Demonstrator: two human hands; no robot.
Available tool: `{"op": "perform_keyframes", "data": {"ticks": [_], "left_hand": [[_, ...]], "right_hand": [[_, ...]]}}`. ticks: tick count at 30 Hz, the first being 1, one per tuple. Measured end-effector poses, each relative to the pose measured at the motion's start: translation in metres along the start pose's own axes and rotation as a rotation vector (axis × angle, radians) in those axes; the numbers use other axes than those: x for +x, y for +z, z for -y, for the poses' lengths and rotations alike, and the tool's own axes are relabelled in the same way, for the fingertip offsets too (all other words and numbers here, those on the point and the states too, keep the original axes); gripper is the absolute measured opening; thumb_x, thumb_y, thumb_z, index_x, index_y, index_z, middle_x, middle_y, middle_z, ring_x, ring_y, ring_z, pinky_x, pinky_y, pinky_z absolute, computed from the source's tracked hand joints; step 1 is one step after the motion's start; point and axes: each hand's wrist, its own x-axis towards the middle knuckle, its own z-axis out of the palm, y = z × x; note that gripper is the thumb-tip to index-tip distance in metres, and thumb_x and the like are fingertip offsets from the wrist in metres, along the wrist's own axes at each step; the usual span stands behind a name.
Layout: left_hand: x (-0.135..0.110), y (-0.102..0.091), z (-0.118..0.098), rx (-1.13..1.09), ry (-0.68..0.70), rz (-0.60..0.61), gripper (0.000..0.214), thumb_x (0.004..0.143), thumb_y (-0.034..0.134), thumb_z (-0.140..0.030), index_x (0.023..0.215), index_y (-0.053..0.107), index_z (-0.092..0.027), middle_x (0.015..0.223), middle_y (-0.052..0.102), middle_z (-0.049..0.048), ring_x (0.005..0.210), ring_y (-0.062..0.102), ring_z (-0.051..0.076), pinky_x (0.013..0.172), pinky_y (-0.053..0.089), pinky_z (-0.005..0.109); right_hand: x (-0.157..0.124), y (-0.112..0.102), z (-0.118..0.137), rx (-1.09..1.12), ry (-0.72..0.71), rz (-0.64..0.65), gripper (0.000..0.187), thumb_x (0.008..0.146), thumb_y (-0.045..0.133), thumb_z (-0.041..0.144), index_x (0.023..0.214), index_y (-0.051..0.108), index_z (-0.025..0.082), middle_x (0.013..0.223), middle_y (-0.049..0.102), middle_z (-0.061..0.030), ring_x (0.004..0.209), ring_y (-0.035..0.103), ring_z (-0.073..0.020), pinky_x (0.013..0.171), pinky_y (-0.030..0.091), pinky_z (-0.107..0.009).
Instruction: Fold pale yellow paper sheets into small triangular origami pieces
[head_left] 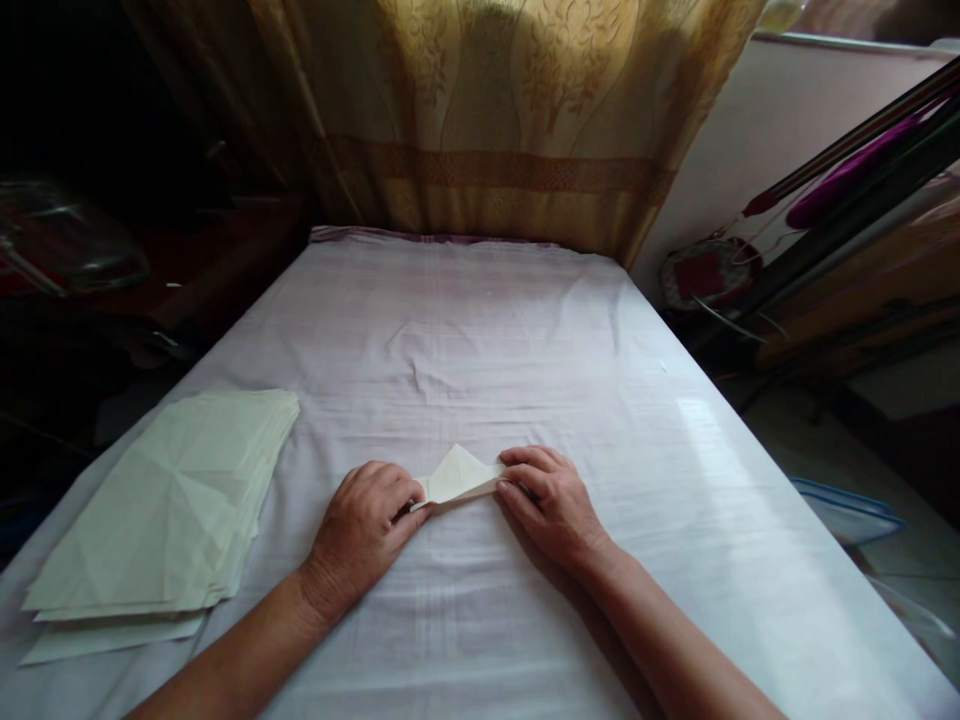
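Observation:
Between my two hands is a small folded piece of white paper point(459, 474), with a pointed peak rising at its middle and a narrow strip running out to either side. My left hand point(369, 515) pinches its left end between thumb and fingers. At the right end, my right hand point(549, 497) grips the paper the same way, its fingers bent. Parts of both ends are hidden under the fingers. To the left of my left hand lies a stack of pale paper sheets point(169, 495); the top one shows crease lines meeting near its centre.
A pale, lightly wrinkled cloth point(510, 330) covers the table. Behind its far edge hangs a golden patterned curtain point(487, 110). Off the right side are a blue-edged clear tray point(847, 508) and a red-and-grey bag point(709, 272). The left side is dark.

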Motion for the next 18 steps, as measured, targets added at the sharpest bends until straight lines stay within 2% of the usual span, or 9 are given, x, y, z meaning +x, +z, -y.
{"op": "perform_keyframes", "data": {"ticks": [7,11,18], "left_hand": [[0.0009,-0.0015,0.0040,-0.002,0.014,-0.008,0.023,0.096,0.052,-0.032,0.080,0.064,-0.021,0.081,0.065,0.0024,0.080,0.057,0.019,0.077,0.044,0.035],[0.0040,0.0000,0.0036,0.038,-0.039,-0.018,0.023,0.094,0.053,-0.032,0.076,0.062,-0.021,0.083,0.064,0.0034,0.082,0.057,0.021,0.079,0.045,0.036],[0.0076,0.0009,0.0021,0.078,-0.073,-0.025,0.019,0.089,0.061,-0.028,0.073,0.060,-0.020,0.101,0.067,0.0067,0.096,0.059,0.025,0.087,0.048,0.041]], "right_hand": [[0.0026,0.0012,0.0029,0.007,0.051,-0.011,0.017,0.092,0.058,0.027,0.079,0.069,0.023,0.101,0.072,-0.0046,0.096,0.064,-0.0209,0.090,0.045,-0.039],[0.0054,0.0021,0.0040,-0.033,0.051,-0.006,0.021,0.093,0.056,0.028,0.077,0.068,0.023,0.098,0.071,-0.0050,0.092,0.063,-0.0206,0.087,0.045,-0.037],[0.0061,0.0077,0.0049,-0.102,0.074,-0.045,0.024,0.093,0.057,0.030,0.071,0.063,0.022,0.096,0.070,-0.0050,0.089,0.061,-0.0213,0.085,0.043,-0.038]]}}
